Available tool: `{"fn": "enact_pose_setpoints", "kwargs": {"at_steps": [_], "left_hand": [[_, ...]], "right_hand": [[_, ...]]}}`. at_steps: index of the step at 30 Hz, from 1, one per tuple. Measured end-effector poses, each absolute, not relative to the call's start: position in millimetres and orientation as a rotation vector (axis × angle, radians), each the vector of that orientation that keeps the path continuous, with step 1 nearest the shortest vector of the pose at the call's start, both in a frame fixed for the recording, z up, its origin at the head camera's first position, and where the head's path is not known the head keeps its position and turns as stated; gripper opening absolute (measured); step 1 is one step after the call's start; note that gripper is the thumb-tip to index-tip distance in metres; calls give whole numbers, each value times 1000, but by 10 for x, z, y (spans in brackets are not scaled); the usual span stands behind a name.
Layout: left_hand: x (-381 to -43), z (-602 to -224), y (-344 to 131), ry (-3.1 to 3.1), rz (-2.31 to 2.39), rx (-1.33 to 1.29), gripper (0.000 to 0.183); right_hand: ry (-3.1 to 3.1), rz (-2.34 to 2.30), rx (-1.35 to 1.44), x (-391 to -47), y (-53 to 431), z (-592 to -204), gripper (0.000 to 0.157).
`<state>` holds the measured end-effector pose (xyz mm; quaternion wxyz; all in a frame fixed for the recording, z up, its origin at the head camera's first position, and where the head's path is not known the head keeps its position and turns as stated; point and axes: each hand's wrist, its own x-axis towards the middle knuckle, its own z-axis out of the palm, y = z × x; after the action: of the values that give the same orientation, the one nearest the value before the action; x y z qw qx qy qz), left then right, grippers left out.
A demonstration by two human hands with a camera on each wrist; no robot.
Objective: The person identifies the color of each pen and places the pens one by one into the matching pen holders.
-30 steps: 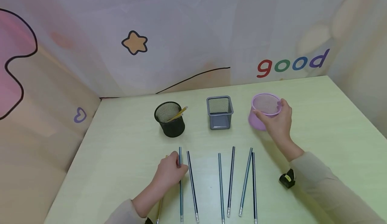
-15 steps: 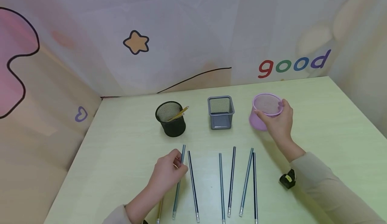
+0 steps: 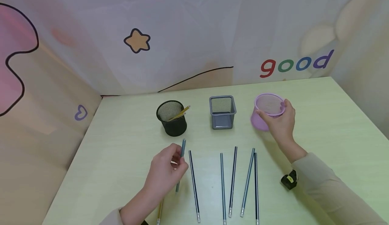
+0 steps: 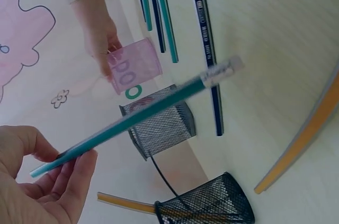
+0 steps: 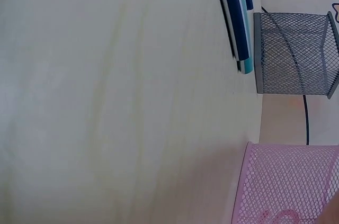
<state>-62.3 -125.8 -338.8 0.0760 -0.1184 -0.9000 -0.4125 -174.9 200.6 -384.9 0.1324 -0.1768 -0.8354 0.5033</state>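
My left hand point(image 3: 167, 169) pinches a teal pencil point(image 4: 143, 115) between thumb and fingers, near its unsharpened end. In the left wrist view the pencil slants up to its white eraser end, lifted off the table. My right hand point(image 3: 282, 125) grips the rim of a pink mesh pencil cup point(image 3: 258, 121), thumb at the front and fingers at the right side. Left of that cup stands a square grey mesh pencil cup point(image 3: 222, 121). A round black mesh pencil cup point(image 3: 174, 127) is farther left, with yellow pencils point(image 3: 179, 114) leaning in it.
Several dark blue and teal pencils lie on the table, among them a dark blue pencil point(image 3: 194, 186) just right of my left hand. A yellow pencil point(image 3: 160, 213) lies partly under the left forearm. Behind the cups rises a printed cloth backdrop point(image 3: 194, 32).
My left hand has lifted the teal pencil from the table and tilted it, drawing slightly left and up. The right hand stays on the pink pencil cup.
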Motion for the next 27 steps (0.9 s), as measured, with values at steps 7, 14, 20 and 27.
{"fn": "enact_pose_setpoints", "kwargs": {"at_steps": [7, 14, 20, 27], "left_hand": [[-642, -3351, -1249, -2437, -1226, -478, 17], [-699, -3375, -1196, -2116, -1171, -773, 26], [-741, -3334, -1109, -2042, -1159, -837, 29], [-814, -3296, -1031, -2018, -1195, -833, 27]], "right_hand": [[-2409, 1482, -537, -1743, 2009, -3841, 97], [-2395, 1495, -543, -1749, 1999, -3865, 98], [-2404, 1496, -544, -1738, 2002, -3863, 99], [-2400, 1497, -553, -1747, 2000, -3850, 100]]}}
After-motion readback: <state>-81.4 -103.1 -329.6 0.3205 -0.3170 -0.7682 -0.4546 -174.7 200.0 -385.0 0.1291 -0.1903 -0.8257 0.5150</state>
